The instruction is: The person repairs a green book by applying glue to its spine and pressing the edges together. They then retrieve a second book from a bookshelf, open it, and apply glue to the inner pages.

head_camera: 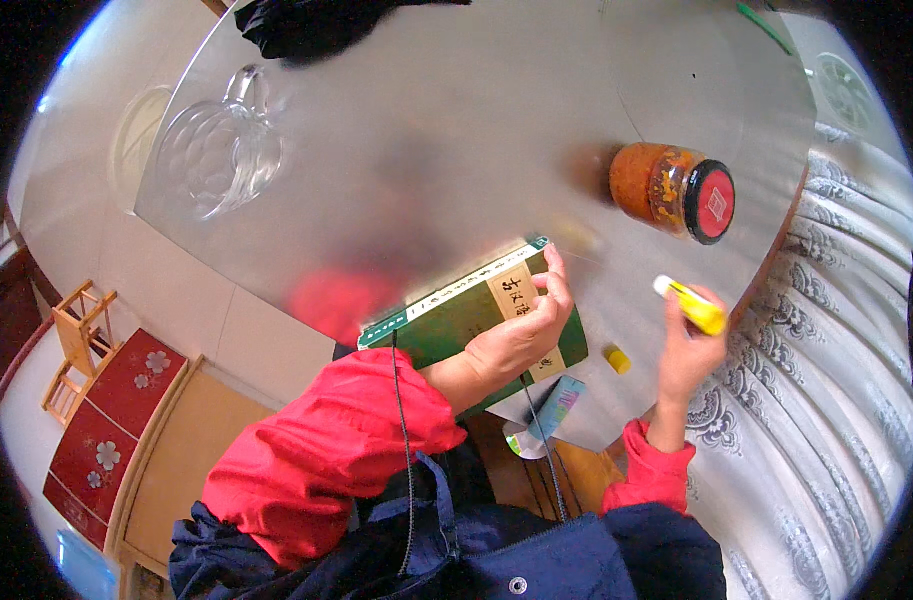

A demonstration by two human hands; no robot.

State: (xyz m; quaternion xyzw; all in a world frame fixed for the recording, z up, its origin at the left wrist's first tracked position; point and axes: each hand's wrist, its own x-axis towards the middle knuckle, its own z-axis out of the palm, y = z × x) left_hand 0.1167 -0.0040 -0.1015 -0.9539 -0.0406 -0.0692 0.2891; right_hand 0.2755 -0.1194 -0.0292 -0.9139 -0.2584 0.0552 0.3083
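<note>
A thick green hardcover book (464, 309) with a cream label and white spine lies near the table's front edge. My left hand (522, 334) rests across its cover, with fingertips curled at the upper right corner. To the right, my right hand (693, 352) holds a yellow glue stick (695, 306) in the air, its white end pointing up and left. The yellow cap (617, 359) sits on the table between the book and my right hand. A small light-blue box (559, 406) bearing writing lies below the book, close to the table edge.
A jar of orange-red food (670, 191) with a red and black lid lies at the right. A clear glass mug (220, 154) is at the left. Black fabric (306, 26) and a green strip (764, 28) lie at the far side. A patterned curtain (809, 360) hangs beside the table's right edge.
</note>
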